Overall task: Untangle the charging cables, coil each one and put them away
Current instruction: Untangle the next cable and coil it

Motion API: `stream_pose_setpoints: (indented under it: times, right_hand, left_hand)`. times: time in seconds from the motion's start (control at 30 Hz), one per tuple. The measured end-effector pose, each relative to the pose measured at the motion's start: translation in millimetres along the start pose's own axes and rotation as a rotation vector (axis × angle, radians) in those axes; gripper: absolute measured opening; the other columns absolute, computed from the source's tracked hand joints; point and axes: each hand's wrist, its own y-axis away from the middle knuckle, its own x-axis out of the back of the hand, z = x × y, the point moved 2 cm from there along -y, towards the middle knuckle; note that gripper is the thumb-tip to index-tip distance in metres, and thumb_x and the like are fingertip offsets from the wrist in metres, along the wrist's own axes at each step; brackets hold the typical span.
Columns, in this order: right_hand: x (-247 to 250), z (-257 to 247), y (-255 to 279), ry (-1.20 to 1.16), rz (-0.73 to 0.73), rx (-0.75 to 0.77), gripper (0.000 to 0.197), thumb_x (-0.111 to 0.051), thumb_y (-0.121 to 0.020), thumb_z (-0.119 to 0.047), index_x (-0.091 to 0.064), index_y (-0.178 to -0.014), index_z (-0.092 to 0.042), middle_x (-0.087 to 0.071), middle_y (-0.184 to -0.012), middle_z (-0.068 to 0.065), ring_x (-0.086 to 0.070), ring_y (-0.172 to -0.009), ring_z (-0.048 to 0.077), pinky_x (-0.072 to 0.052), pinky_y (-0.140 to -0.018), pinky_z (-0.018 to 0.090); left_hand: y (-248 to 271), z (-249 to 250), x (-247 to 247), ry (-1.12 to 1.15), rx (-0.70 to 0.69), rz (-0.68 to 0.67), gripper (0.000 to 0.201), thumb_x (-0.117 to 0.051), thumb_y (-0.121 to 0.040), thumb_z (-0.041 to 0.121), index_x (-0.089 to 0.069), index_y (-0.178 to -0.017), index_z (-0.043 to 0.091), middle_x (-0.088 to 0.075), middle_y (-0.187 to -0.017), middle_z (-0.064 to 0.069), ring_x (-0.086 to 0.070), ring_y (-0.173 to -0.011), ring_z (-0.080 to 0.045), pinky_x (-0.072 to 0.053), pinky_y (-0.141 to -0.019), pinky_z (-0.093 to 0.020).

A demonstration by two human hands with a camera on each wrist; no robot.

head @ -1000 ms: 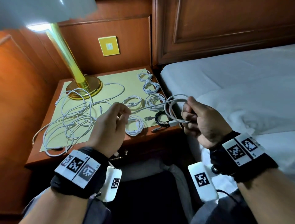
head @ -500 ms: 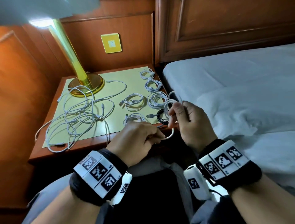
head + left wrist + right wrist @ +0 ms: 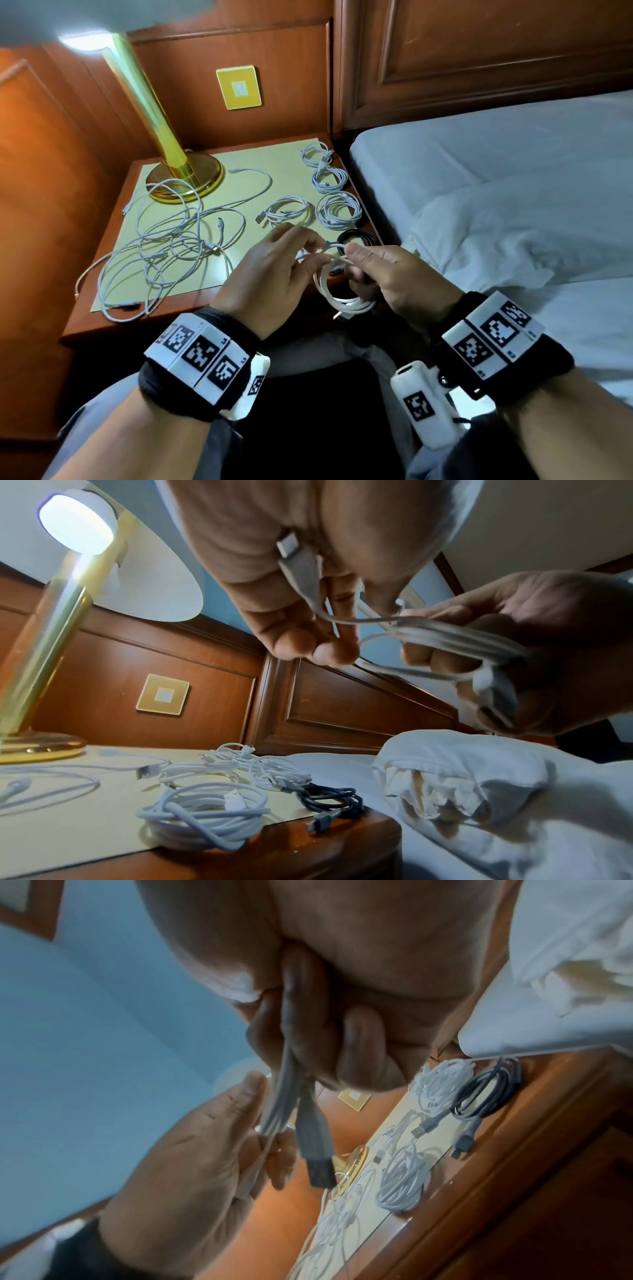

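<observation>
We hold a thin white charging cable wound into a small coil [image 3: 342, 291] in the air just in front of the worktop's near edge. Our right hand [image 3: 394, 277] grips the bundled loops in curled fingers. Our left hand [image 3: 270, 274] pinches the cable's loose end near its plug between thumb and fingertips.

Behind our hands, on the reddish-brown wooden bedside worktop [image 3: 102, 325] covered by a pale yellow paper sheet [image 3: 274, 161], lie several finished white cable coils [image 3: 337, 209] along the right side and one black coiled cable [image 3: 356, 237] at the near right corner. To the left sprawls a loose tangle of white cables [image 3: 164, 253], reaching the round base of a shiny brass lamp [image 3: 185, 171].

A bed with white sheets [image 3: 513, 188] stands just right of the worktop.
</observation>
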Motion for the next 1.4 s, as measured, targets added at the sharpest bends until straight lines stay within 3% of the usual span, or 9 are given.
stream_pose_setpoints:
  times: [0.2,0.33,0.5,0.67,0.77,0.93,1.13,1.27,1.4]
  right_hand:
    - [1.7,-1.8,1.6,-0.242,-0.030,-0.125,0.045,-0.049,-0.095,-0.052,-0.038,-0.066,-0.019,-0.029,-0.049,-0.007,-0.016,-0.040,0.008,-0.015,-0.036,0.018]
    - [2.6,2.0,-2.1,-0.160,0.001,-0.087,0.041,-0.056,-0.082,-0.055,-0.039,-0.068,-0.020,-0.034,-0.052,-0.007,-0.020,-0.044,0.008,-0.017,-0.045,0.023]
    - [-0.3,5.0,-5.4,-0.134,0.078,-0.111,0.040,-0.046,-0.098,-0.047,-0.041,-0.072,-0.018,-0.032,-0.052,-0.006,-0.019,-0.047,0.010,-0.015,-0.050,0.027]
    - [3.9,4.5,-6.5,-0.196,0.041,-0.130,0.044,-0.042,-0.103,-0.042,-0.040,-0.067,-0.017,-0.027,-0.051,-0.003,-0.015,-0.041,0.008,-0.010,-0.040,0.019]
    - [5.8,2.4,-6.2,-0.235,0.032,-0.135,0.044,-0.042,-0.103,-0.041,-0.039,-0.066,-0.018,-0.026,-0.051,-0.004,-0.014,-0.040,0.008,-0.009,-0.040,0.020]
    - [1.2,-1.2,-4.7,-0.325,-0.022,-0.110,0.042,-0.041,-0.102,-0.040,-0.037,-0.067,-0.016,-0.024,-0.050,-0.004,-0.015,-0.039,0.006,-0.015,-0.036,0.016]
    - [-9.5,3.9,-6.2,-0.282,0.030,0.055,0.043,-0.049,-0.099,-0.042,-0.034,-0.065,-0.020,-0.030,-0.054,-0.009,-0.024,-0.043,0.004,-0.020,-0.042,0.015]
    - [-11.9,11.2,-10.8,0.060,0.144,0.229,0.042,-0.046,-0.097,-0.051,-0.045,-0.064,-0.024,-0.039,-0.056,-0.014,-0.037,-0.052,0.006,-0.034,-0.054,0.018]
    - [-16.7,11.2,-11.8,0.265,0.230,0.258,0.041,-0.041,-0.099,-0.046,-0.059,-0.078,-0.015,-0.052,-0.061,-0.006,-0.048,-0.058,0.014,-0.045,-0.062,0.040]
  left_hand:
    - [0.7,9.0,-3.7,0.089,0.092,-0.078,0.046,-0.064,-0.087,0.052,-0.067,-0.118,0.018,-0.063,-0.092,0.014,-0.057,-0.064,-0.005,-0.039,-0.060,-0.008]
    - [-1.4,8.3,-1.7,0.063,0.091,-0.010,0.014,-0.067,-0.093,0.026,-0.075,-0.100,0.016,-0.072,-0.081,0.010,-0.064,-0.071,-0.004,-0.044,-0.063,-0.013]
    - [-1.6,9.1,-3.2,0.096,0.110,-0.028,0.013,-0.062,-0.097,0.018,-0.073,-0.094,0.014,-0.068,-0.072,0.003,-0.060,-0.064,-0.014,-0.046,-0.061,-0.027]
    - [-0.7,2.9,1.1,0.120,0.067,-0.044,0.024,-0.055,-0.098,0.008,-0.072,-0.114,0.010,-0.072,-0.100,0.000,-0.065,-0.091,-0.011,-0.049,-0.081,-0.019]
    - [-0.9,-2.6,4.0,0.056,0.027,-0.052,0.023,-0.060,-0.095,0.009,-0.074,-0.113,0.012,-0.071,-0.099,0.002,-0.062,-0.089,-0.007,-0.046,-0.079,-0.010]
    - [-6.2,-7.8,13.6,-0.015,0.021,0.148,0.014,-0.073,-0.090,0.011,-0.080,-0.100,0.019,-0.076,-0.093,0.008,-0.066,-0.086,-0.005,-0.051,-0.081,-0.017]
    - [-3.3,-8.8,-3.1,0.306,0.468,0.177,0.023,-0.071,-0.089,0.011,-0.076,-0.083,0.032,-0.076,-0.086,0.017,-0.072,-0.083,-0.007,-0.059,-0.084,-0.036]
    - [-3.1,-6.4,-5.2,0.736,0.725,0.201,0.006,-0.074,-0.087,0.009,-0.073,-0.085,0.014,-0.076,-0.087,-0.012,-0.073,-0.082,-0.030,-0.059,-0.084,-0.055]
    - [-2.3,0.4,-4.0,0.787,0.765,0.201,0.006,-0.067,-0.094,0.012,-0.063,-0.093,0.007,-0.075,-0.080,-0.014,-0.070,-0.070,-0.027,-0.061,-0.072,-0.044]
